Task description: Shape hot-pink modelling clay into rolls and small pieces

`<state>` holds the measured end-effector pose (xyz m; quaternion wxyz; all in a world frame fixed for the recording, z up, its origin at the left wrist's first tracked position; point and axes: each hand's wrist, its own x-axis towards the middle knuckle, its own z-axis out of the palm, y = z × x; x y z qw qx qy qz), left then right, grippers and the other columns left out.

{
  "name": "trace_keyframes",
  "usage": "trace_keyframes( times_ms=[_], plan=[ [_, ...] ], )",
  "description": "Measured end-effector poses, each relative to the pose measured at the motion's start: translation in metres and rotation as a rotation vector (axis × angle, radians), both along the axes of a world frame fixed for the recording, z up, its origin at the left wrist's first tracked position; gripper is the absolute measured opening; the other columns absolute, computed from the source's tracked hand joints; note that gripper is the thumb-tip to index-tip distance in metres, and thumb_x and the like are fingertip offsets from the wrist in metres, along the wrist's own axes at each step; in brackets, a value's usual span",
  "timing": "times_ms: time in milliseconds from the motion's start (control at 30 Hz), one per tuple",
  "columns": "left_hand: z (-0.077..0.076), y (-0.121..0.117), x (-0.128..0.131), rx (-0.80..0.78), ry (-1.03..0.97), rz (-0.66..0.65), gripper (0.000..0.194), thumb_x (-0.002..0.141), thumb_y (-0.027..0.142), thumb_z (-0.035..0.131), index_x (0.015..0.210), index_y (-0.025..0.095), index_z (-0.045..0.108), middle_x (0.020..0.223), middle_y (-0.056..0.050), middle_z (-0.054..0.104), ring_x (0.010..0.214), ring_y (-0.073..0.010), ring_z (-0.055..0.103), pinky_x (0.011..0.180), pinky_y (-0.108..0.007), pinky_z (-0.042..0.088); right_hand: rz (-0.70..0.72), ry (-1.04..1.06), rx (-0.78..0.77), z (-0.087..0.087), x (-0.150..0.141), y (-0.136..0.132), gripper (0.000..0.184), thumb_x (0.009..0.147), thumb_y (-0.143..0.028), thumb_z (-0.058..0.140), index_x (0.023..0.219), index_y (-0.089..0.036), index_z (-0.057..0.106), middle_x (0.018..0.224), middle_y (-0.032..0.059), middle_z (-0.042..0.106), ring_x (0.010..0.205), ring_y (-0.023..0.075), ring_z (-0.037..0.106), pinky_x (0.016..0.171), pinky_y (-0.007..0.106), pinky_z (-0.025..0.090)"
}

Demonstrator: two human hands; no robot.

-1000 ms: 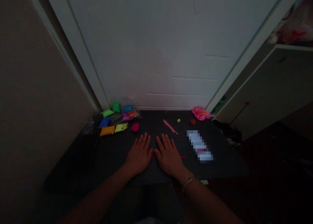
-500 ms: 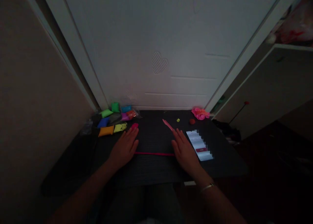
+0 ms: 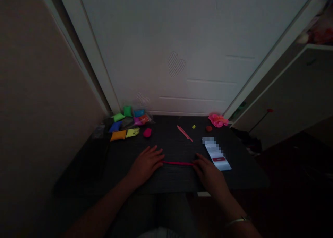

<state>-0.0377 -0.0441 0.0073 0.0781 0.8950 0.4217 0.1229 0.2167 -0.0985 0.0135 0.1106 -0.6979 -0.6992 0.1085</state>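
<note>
A thin deep-pink clay strip lies across the dark table between my hands, nearly straight from left to right. At its left end rests my left hand, palm down, fingers spread, the thumb side touching the strip. My right hand is at the other end, fingers bent and closed about the tip. How much of the strip lies under either hand is hidden. Beyond it sit a deep-pink clay lump and a light-pink pair of slender modelling tools.
Clay packets, among them an orange one and a blue one, are at the back left. A lit phone lies beside my right hand. Farther back are a yellow bit, a reddish ball and a pink ruffled piece.
Both hands have drawn back toward me. My left hand has come off the front of the pink lump, and my right hand off the modelling tools; both are now at the strip's ends.
</note>
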Motion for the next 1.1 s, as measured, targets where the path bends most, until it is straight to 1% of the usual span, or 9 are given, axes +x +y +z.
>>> trace_keyframes(
  times_ms=[167,267,367,533,633,700,800,967,1100],
  plan=[
    [-0.005,0.004,0.016,-0.040,-0.021,0.003,0.027,0.084,0.038,0.039,0.096,0.030,0.062,0.118,0.004,0.056,0.117,-0.0171,0.040,0.098,-0.039,0.029,0.006,0.033,-0.013,0.002,0.001,0.001,0.023,0.082,-0.031,0.039,0.086,-0.024,0.061,0.121,0.0025,0.050,0.100,0.0193,0.055,0.077,0.032,0.045],
    [-0.005,0.004,0.023,-0.046,-0.050,0.011,0.029,0.082,0.040,0.042,0.103,0.028,0.058,0.116,0.002,0.057,0.116,-0.0178,0.042,0.097,-0.039,0.028,0.010,0.051,0.010,0.003,0.000,0.001,0.022,0.082,-0.031,0.040,0.088,-0.023,0.060,0.116,0.0029,0.054,0.096,0.0185,0.056,0.075,0.030,0.045],
    [-0.004,0.003,0.033,-0.035,-0.079,-0.051,0.033,0.079,0.040,0.047,0.110,0.027,0.053,0.112,0.002,0.058,0.114,-0.0178,0.043,0.097,-0.038,0.026,0.023,0.059,0.014,0.007,-0.002,0.003,0.024,0.083,-0.031,0.039,0.092,-0.022,0.059,0.102,0.0036,0.061,0.087,0.0172,0.059,0.070,0.028,0.045],
    [0.000,0.006,0.045,-0.036,-0.047,-0.076,0.017,0.080,0.031,0.049,0.086,0.023,0.062,0.087,-0.001,0.062,0.089,-0.0174,0.054,0.085,-0.035,0.034,0.082,0.048,0.036,0.010,-0.003,0.003,0.027,0.084,-0.030,0.039,0.099,-0.023,0.059,0.095,0.0030,0.062,0.083,0.0170,0.059,0.067,0.027,0.044],
    [0.006,0.008,0.043,-0.098,-0.119,-0.024,0.016,0.080,0.029,0.048,0.084,0.022,0.062,0.083,-0.002,0.061,0.081,-0.0179,0.055,0.075,-0.033,0.037,0.090,0.021,0.040,0.009,-0.003,0.003,0.027,0.083,-0.031,0.039,0.099,-0.025,0.060,0.092,0.0027,0.063,0.081,0.0184,0.059,0.065,0.028,0.043],
    [0.012,0.011,0.042,-0.212,-0.276,0.032,0.015,0.079,0.028,0.049,0.084,0.022,0.062,0.083,-0.002,0.061,0.079,-0.0174,0.055,0.072,-0.031,0.038,0.077,0.065,0.037,0.009,-0.004,0.004,0.026,0.083,-0.031,0.039,0.096,-0.025,0.062,0.088,0.0029,0.063,0.079,0.0187,0.059,0.064,0.028,0.043],
    [0.021,0.015,0.045,-0.461,-0.703,0.180,0.014,0.074,0.028,0.055,0.082,0.020,0.063,0.082,-0.003,0.061,0.077,-0.0164,0.056,0.070,-0.029,0.041,0.048,0.274,0.054,0.010,-0.011,0.007,0.024,0.082,-0.030,0.042,0.094,-0.023,0.061,0.088,0.0031,0.063,0.081,0.0179,0.058,0.069,0.028,0.042],
    [0.038,0.017,0.062,-0.876,-1.676,0.344,0.010,0.072,0.021,0.058,0.082,0.017,0.059,0.079,-0.001,0.060,0.080,-0.0159,0.059,0.077,-0.032,0.044,0.006,0.830,0.017,0.005,-0.045,0.014,0.021,0.078,-0.032,0.048,0.091,-0.021,0.059,0.087,0.0023,0.063,0.079,0.0167,0.057,0.069,0.028,0.043],
    [0.052,0.016,0.068,-0.985,-2.100,0.412,0.006,0.077,0.014,0.051,0.081,0.015,0.056,0.068,0.001,0.056,0.063,-0.0099,0.058,0.069,-0.029,0.049,-0.023,1.354,-0.099,-0.001,-0.077,0.016,0.017,0.073,-0.032,0.057,0.083,-0.019,0.056,0.080,0.0004,0.061,0.075,0.0138,0.056,0.069,0.026,0.044]
  ],
)
